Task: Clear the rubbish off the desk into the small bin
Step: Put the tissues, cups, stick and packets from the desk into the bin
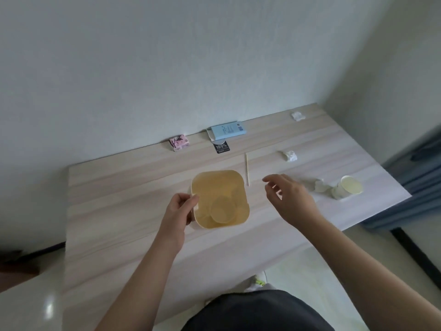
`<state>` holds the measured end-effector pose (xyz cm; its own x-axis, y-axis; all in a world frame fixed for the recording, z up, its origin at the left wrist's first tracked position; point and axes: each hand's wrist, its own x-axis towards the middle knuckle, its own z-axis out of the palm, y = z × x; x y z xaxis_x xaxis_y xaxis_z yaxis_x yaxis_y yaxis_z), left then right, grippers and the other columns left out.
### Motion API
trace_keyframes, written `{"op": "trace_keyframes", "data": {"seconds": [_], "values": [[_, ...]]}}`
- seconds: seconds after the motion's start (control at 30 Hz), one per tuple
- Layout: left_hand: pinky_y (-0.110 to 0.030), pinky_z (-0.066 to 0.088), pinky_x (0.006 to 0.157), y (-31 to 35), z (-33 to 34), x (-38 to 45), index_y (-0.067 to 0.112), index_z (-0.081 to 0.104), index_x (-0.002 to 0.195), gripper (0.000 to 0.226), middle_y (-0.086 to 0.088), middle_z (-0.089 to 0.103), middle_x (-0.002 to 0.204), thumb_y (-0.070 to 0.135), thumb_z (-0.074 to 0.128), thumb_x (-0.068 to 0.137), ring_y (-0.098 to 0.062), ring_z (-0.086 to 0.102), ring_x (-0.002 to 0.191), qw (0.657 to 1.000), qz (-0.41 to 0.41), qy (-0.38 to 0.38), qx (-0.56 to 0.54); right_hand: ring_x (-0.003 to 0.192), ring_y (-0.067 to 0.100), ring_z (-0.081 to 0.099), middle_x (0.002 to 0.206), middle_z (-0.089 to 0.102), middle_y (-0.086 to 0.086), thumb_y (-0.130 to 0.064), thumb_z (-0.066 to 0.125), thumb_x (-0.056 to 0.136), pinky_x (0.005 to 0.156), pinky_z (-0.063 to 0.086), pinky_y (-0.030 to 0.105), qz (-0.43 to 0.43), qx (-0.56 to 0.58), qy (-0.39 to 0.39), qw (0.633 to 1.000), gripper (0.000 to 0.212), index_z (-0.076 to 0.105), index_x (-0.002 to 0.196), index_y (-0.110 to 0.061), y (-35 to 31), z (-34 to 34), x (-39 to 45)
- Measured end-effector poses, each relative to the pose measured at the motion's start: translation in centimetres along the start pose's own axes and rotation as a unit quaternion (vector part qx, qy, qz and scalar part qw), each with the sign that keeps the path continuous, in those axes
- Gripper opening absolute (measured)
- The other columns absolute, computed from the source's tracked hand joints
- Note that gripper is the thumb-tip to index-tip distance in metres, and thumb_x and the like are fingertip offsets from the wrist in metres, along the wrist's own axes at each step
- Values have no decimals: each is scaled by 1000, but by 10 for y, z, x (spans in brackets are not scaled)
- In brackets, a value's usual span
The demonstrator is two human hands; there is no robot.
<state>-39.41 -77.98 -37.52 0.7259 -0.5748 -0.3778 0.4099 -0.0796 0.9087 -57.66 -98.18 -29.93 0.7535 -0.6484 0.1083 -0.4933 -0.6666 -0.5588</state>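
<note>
pale wood-grain desk stood against a white wall. near its middle sat the small yellow bin, a paper cup lying inside. the left hand gripped the bin's left rim. the right hand hovered open and empty just right of the bin. rubbish lay scattered: a wooden stick beside the bin, crumpled paper, a tipped paper cup near the right edge, another wad at the back.
</note>
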Motion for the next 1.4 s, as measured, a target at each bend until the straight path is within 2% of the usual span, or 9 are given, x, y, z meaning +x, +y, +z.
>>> {"op": "trace_keyframes", "data": {"seconds": [0.1, 0.27, 0.4, 0.57, 0.7, 0.97, 1.13, 1.23, 1.4], "values": [[-31, 34, 59, 2, 24, 6, 17, 58, 83, 41, 3, 48, 63, 47, 77, 61, -17, 42, 61, 999, -4, -30, 14, 83, 11, 62, 99, 64, -3, -21, 57, 92, 74, 54, 36, 30, -22, 18, 999, 20, 66, 110, -18, 22, -15, -7], [-35, 35, 65, 3, 64, 10, 17, 58, 84, 40, -10, 49, 77, 47, 76, 65, -24, 43, 74, 996, -9, -86, 28, 93, 15, 62, 106, 63, 1, -23, 57, 93, 69, 40, 25, 76, -61, 15, 995, 22, 64, 113, -18, 58, -33, -25], [-36, 34, 65, 3, 93, 13, 14, 57, 86, 45, -11, 48, 80, 47, 76, 63, -26, 42, 78, 993, -22, -108, 47, 99, 18, 61, 111, 61, 0, -24, 55, 94, 75, 48, 32, 117, -61, 5, 991, 24, 62, 117, -18, 86, -42, -33], [-35, 37, 66, -2, 123, 22, 14, 57, 84, 45, -10, 49, 76, 48, 75, 62, -26, 43, 78, 992, -35, -104, 70, 101, 20, 59, 119, 59, 0, -26, 54, 95, 80, 49, 35, 135, -42, -20, 990, 27, 60, 120, -18, 123, -42, -25], [-37, 35, 66, -9, 141, 29, 14, 58, 84, 44, -11, 50, 78, 48, 75, 61, -26, 43, 79, 993, -44, -70, 83, 106, 21, 58, 121, 58, 1, -27, 52, 96, 79, 43, 28, 121, -35, -66, 990, 31, 58, 124, -19, 154, -32, -9], [-38, 37, 69, -12, 153, 31, 12, 58, 88, 34, -3, 56, 69, 39, 69, 70, -23, 47, 74, 995, -51, 37, 80, 103, 24, 60, 124, 57, 4, -27, 50, 95, 85, 47, 34, 80, -17, -188, 979, 36, 55, 130, -20, 183, 17, 65], [-40, 33, 68, -6, 142, 20, 8, 56, 91, 26, -9, 45, 71, 29, 68, 81, -23, 41, 71, 992, -39, 97, 65, 106, 21, 58, 124, 58, 3, -32, 49, 95, 86, 46, 32, 79, -8, -255, 964, 37, 53, 130, -21, 174, 55, 113], [-36, 33, 62, -4, 132, 18, 9, 55, 89, 13, -2, 45, 63, 20, 62, 91, -21, 38, 64, 988, -35, 136, 63, 112, 25, 57, 128, 57, 8, -34, 49, 95, 93, 48, 37, 84, -5, -280, 956, 41, 51, 132, -17, 161, 83, 137], [-32, 29, 57, -1, 114, 15, 10, 54, 87, 10, 9, 46, 54, 16, 60, 92, -11, 38, 53, 983, -28, 174, 48, 116, 32, 53, 126, 54, 14, -34, 51, 92, 93, 44, 39, 123, -35, -287, 949, 44, 50, 126, -7, 136, 121, 166]]}}
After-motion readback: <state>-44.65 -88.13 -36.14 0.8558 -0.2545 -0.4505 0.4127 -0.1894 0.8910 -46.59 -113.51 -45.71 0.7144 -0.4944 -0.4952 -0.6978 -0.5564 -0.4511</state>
